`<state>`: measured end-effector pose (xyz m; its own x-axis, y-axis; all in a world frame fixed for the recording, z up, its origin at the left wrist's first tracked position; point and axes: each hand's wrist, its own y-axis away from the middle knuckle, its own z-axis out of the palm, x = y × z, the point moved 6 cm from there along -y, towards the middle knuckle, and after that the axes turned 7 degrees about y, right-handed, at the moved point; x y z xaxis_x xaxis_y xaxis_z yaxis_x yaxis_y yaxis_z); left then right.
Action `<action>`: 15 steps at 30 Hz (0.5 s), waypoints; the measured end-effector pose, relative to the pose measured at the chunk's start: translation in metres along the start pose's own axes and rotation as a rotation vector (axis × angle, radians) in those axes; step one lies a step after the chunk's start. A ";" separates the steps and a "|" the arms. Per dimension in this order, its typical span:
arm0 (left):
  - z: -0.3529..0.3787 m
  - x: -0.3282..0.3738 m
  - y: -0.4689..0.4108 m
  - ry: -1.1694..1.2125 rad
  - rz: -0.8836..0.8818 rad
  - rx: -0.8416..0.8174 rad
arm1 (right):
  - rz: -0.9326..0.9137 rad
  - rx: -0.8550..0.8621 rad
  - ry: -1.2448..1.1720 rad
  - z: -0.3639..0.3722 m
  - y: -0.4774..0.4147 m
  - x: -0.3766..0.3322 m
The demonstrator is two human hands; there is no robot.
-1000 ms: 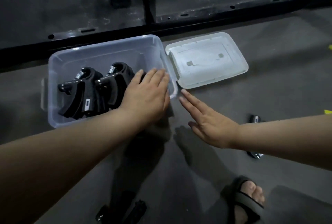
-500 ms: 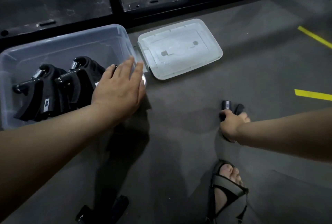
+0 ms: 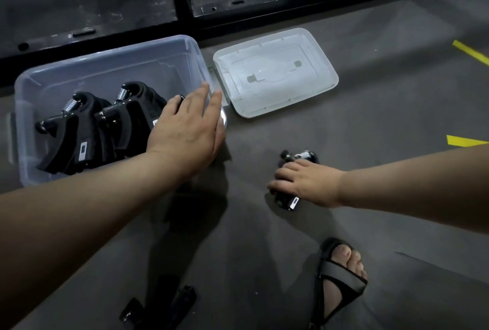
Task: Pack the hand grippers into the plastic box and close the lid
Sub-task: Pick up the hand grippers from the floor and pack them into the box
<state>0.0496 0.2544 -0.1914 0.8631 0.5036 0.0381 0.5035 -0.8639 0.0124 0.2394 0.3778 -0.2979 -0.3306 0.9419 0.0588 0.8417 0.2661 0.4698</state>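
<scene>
Plastic box [image 3: 111, 65]: clear tub at left of frame, open, on the grey floor.
Packed hand grippers [image 3: 87, 131]: at least two black ones standing inside the box, springs up, handles down, pressed side by side.
Lid [image 3: 275, 72]: upside down at upper centre, just right of the box, touching or nearly touching its right wall.
Left hand [image 3: 188, 131]: flat, fingers straight, resting over the box's near right corner, holding nothing.
Right hand [image 3: 304, 180]: lower right of centre, fingers curled over a loose hand gripper [image 3: 296, 157] on the floor; seemingly gripping it, though the palm hides the contact.
Spare gripper [image 3: 158, 306]: bottom edge, dark, well apart from the box.
Handling: probably rigid plastic handles with a steel spring, moderately heavy, not fragile, unlikely to slip.
Hold: best around both handles together, spring end free, so as to slot in beside the others.
Sandalled foot [image 3: 341, 274]: lower right.
</scene>
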 end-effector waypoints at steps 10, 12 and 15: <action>0.001 0.000 0.000 0.013 -0.005 -0.009 | 1.077 -0.234 -0.838 0.028 -0.005 -0.015; 0.001 0.000 0.000 0.016 -0.001 -0.017 | 1.121 -0.224 -0.805 0.027 -0.012 -0.014; -0.002 -0.002 0.001 0.015 0.001 0.005 | 1.165 -0.264 -0.813 0.025 -0.019 -0.007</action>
<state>0.0484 0.2523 -0.1893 0.8629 0.5027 0.0528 0.5030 -0.8642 0.0078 0.2357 0.3716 -0.3292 0.8811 0.4704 0.0493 0.3264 -0.6802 0.6564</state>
